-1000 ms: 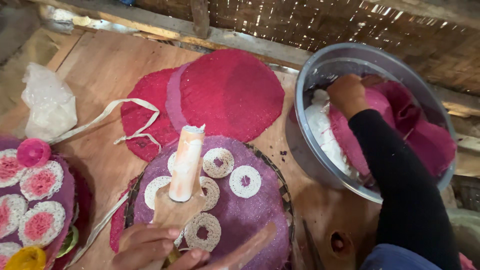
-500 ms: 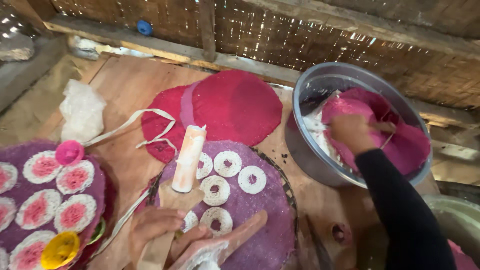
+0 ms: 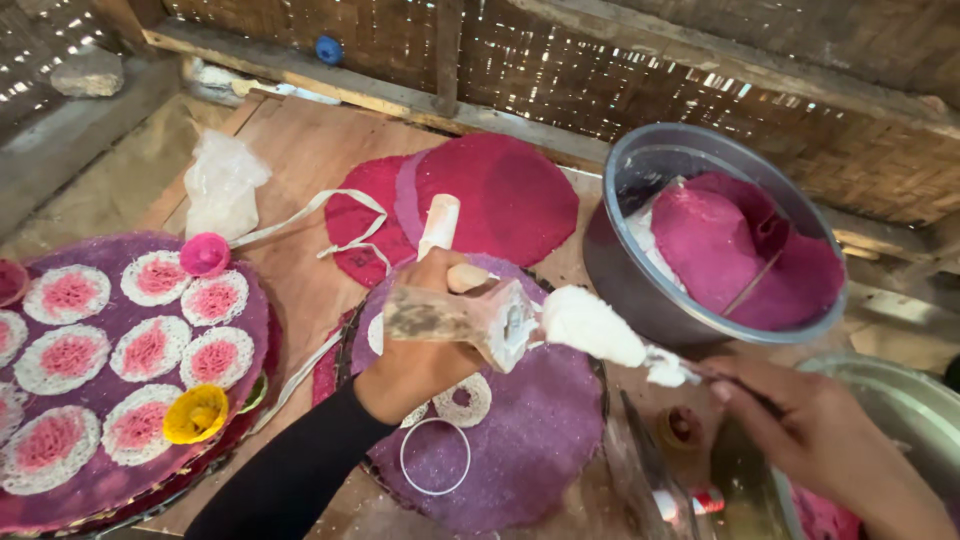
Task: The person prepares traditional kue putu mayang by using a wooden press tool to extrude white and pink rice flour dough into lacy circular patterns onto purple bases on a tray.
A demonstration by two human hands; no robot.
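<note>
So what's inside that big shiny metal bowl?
The round grey metal bowl holds floppy magenta-pink round sheets, folded over each other. A bit of white material peeks out at their left edge. Whatever lies beneath the sheets is covered.

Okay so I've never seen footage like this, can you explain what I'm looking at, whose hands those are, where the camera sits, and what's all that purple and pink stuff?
The camera sits on a person's head and looks down at their own two bare hands. The left hand grips a wooden press with a white handle. The right hand brings a lump of white dough on a thin tool to the press. Below lies a purple sheet bearing lacy white rings. At left is a tray of pink-and-white rounds. Red sheets lie behind, and a metal bowl holds pink ones.
</note>
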